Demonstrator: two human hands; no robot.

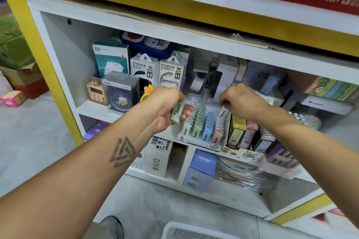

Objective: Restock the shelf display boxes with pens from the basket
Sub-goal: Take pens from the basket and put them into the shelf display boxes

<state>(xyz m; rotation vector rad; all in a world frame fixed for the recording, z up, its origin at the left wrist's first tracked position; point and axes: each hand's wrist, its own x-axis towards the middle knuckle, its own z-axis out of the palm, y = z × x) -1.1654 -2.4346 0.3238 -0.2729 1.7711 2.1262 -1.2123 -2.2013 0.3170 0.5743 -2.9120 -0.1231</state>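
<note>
Just left of the clear display box point(202, 122), the left hand point(165, 106) grips a green case point(177, 111); the right hand point(240, 101) pinches a white case point(223, 111) at the box's back right.

The left hand point(165, 106) grips a pale green case point(177, 112), its fingers curled round it, just left of a clear display box point(204, 124) on the white shelf point(93, 108). The right hand point(240, 101) pinches a white case point(223, 111) at the box's back right corner. Green, blue and pink cases fill the box in rows. A white basket point(186, 232) sits on the floor below. 2 power bank packs point(157, 70) stand behind the hands
</note>
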